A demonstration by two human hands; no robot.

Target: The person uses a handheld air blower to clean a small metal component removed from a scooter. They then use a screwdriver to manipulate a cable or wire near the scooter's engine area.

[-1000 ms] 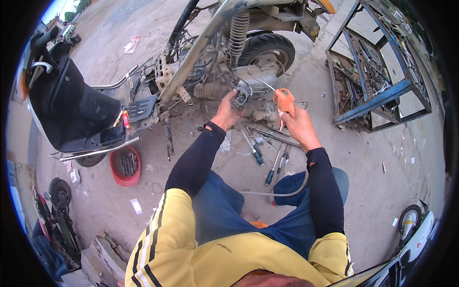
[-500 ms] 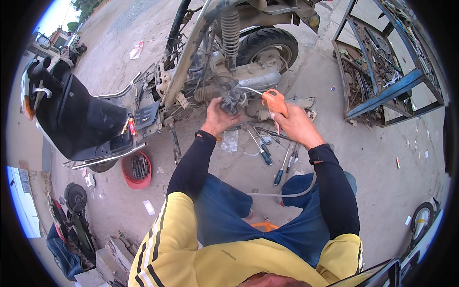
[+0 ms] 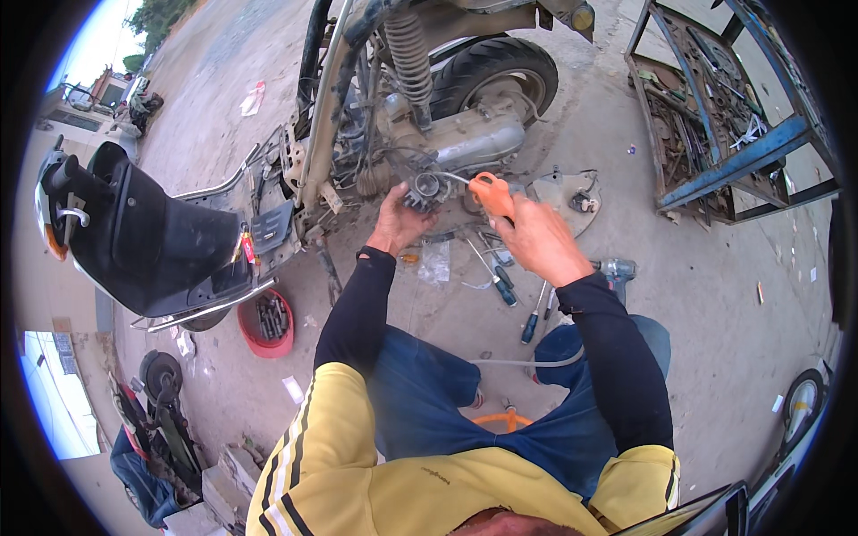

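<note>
My left hand (image 3: 399, 222) grips a small grey metal carburetor (image 3: 426, 188) beside the scooter's engine (image 3: 474, 143). The carburetor's round bore faces up. In my right hand (image 3: 543, 243) is an orange air blow gun (image 3: 492, 194), its thin metal nozzle angled left, with the tip close to the carburetor. A pale hose (image 3: 527, 364) runs across between my knees. The scooter (image 3: 335, 98) has its body panels off, baring the frame, shock spring (image 3: 409, 58) and rear wheel (image 3: 496, 85).
Screwdrivers (image 3: 503, 286) and a clear plastic bag (image 3: 435, 262) lie on the ground before me. A cordless power tool (image 3: 617, 272) sits by my right forearm. At the left stands a red bowl (image 3: 284, 347) of dark parts; a blue metal tool rack (image 3: 737, 174) is far right.
The carburetor has turned so its round bore shows. My right hand and the blow gun have shifted a little left and down. The whole view has tilted slightly, and the power tool now shows.
</note>
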